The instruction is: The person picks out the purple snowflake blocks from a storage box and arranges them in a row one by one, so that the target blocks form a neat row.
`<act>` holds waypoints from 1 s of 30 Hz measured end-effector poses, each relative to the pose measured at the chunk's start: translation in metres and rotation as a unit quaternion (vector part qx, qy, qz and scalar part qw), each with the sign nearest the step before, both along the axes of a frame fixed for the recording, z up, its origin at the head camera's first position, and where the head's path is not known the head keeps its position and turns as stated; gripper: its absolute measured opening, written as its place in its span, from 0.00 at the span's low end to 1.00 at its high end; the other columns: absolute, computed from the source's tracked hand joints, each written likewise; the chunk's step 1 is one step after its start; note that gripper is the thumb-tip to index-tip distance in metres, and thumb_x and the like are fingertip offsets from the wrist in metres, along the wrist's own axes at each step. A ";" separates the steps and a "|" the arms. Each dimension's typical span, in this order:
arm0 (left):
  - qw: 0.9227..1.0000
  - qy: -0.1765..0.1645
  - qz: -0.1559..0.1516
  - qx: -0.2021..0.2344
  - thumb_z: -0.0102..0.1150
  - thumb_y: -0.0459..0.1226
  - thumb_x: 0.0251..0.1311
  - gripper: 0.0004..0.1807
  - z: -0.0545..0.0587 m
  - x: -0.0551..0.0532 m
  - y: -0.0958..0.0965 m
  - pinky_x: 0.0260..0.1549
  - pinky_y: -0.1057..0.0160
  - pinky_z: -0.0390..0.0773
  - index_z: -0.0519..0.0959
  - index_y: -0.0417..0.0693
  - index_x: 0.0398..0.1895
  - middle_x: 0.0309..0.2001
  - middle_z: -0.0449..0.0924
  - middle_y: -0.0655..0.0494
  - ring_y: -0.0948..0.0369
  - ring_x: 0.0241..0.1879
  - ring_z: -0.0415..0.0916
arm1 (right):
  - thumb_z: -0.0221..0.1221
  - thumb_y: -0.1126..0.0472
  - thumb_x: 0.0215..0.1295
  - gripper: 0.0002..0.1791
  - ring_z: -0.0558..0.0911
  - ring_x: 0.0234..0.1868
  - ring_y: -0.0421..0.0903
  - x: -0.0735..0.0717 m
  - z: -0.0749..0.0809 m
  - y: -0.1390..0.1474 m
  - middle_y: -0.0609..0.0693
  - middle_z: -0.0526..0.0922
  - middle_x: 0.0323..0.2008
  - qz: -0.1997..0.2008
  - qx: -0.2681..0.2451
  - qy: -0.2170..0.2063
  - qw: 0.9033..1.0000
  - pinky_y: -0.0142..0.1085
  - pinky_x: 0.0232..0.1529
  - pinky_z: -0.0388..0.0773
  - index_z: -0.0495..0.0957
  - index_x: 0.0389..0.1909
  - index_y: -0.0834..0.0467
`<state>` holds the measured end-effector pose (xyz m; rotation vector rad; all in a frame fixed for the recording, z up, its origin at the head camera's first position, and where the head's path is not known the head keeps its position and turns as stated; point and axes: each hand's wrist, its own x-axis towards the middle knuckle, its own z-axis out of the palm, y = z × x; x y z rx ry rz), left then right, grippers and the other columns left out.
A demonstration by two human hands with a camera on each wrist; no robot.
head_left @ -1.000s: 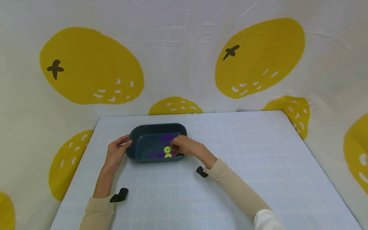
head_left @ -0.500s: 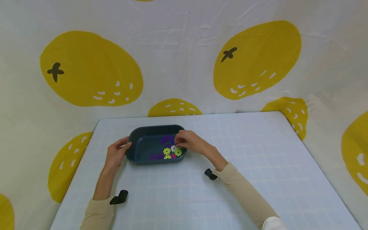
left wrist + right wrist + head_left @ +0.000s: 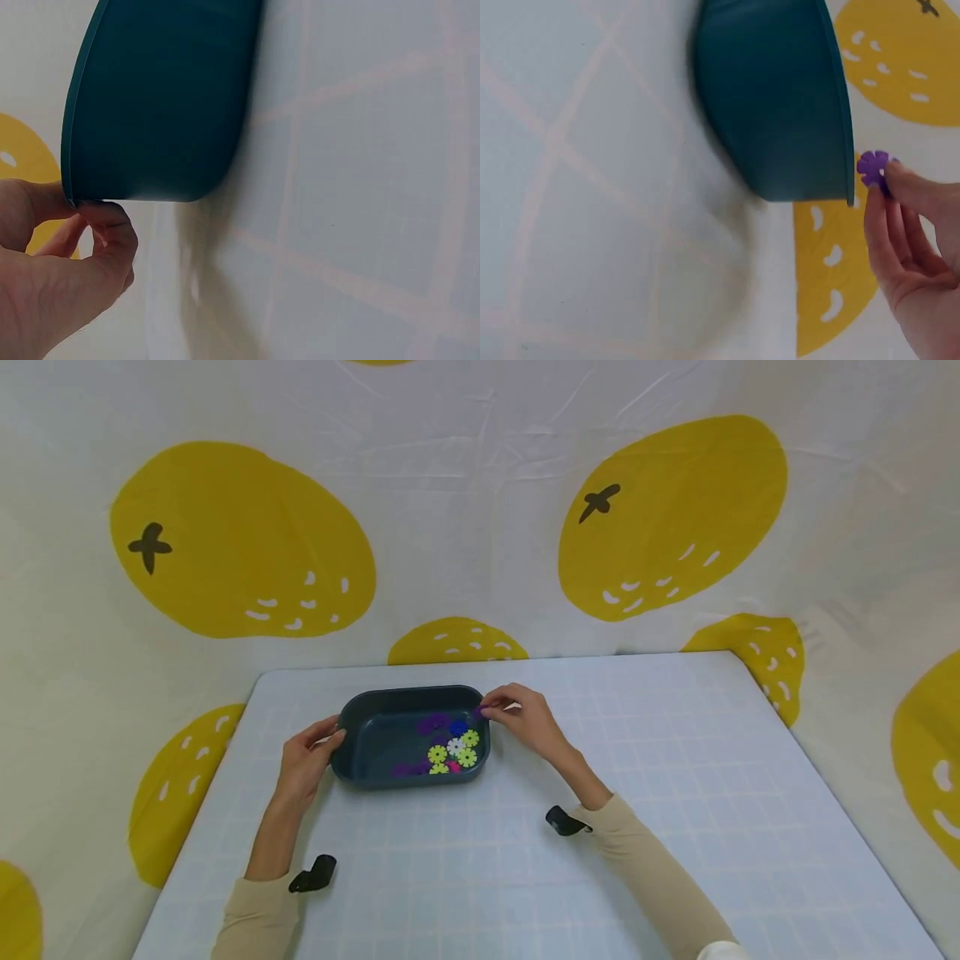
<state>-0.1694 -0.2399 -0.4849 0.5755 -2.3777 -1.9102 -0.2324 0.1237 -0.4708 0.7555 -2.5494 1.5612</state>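
Note:
A dark teal oblong basin (image 3: 378, 742) sits toward the back of the table. My left hand (image 3: 303, 764) holds its left end, with thumb and fingers pinching the rim in the left wrist view. Between the thumb and fingertips of my right hand (image 3: 531, 720) is a purple snowflake-shaped disc (image 3: 873, 166), raised just above the basin's right rim. More notched discs lie inside, mostly at the right: several yellow-green ones (image 3: 467, 757), a white one (image 3: 455, 747), a blue one (image 3: 458, 727), a pink one (image 3: 453, 767) and purple ones (image 3: 432, 723).
A pale checked cloth (image 3: 675, 793) covers the table, its back edge meeting a light curtain (image 3: 465, 527) printed with big yellow fruit. Black wrist-worn pieces (image 3: 313, 874) jut out at both sleeve cuffs.
From down among the discs, my right hand has risen and shifted right to the basin's rim, bringing out a purple disc. White, blue and yellow-green discs are uncovered. My left hand keeps its hold.

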 end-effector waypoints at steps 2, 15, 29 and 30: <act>1.000 0.001 0.000 0.000 0.61 0.37 0.73 0.25 -0.001 -0.001 0.000 0.42 0.75 0.76 0.74 0.42 0.71 0.61 0.72 0.46 0.70 0.42 0.75 | 0.69 0.63 0.67 0.07 0.84 0.42 0.46 -0.001 -0.002 0.004 0.50 0.87 0.41 -0.033 -0.008 -0.023 0.999 0.37 0.47 0.83 0.86 0.44 0.59; 1.000 0.005 0.001 0.015 0.62 0.37 0.72 0.25 0.000 0.000 0.000 0.38 0.76 0.76 0.75 0.40 0.70 0.55 0.73 0.51 0.70 0.40 0.75 | 0.67 0.61 0.70 0.10 0.83 0.45 0.49 -0.003 -0.027 0.025 0.54 0.87 0.42 -0.111 -0.012 -0.084 0.990 0.43 0.54 0.80 0.86 0.48 0.60; 1.000 0.009 0.001 0.011 0.63 0.38 0.72 0.25 0.000 0.000 0.000 0.37 0.75 0.76 0.75 0.41 0.70 0.55 0.74 0.49 0.72 0.39 0.76 | 0.67 0.62 0.70 0.08 0.83 0.40 0.49 -0.006 -0.049 0.037 0.54 0.87 0.40 -0.150 0.017 -0.132 0.980 0.35 0.47 0.81 0.86 0.46 0.61; 1.000 0.009 -0.001 0.009 0.63 0.38 0.72 0.26 0.000 -0.001 0.000 0.38 0.75 0.76 0.75 0.41 0.70 0.55 0.74 0.49 0.72 0.39 0.76 | 0.67 0.62 0.70 0.08 0.83 0.40 0.49 -0.007 -0.050 0.037 0.54 0.86 0.39 -0.150 0.016 -0.130 0.980 0.35 0.46 0.80 0.86 0.46 0.61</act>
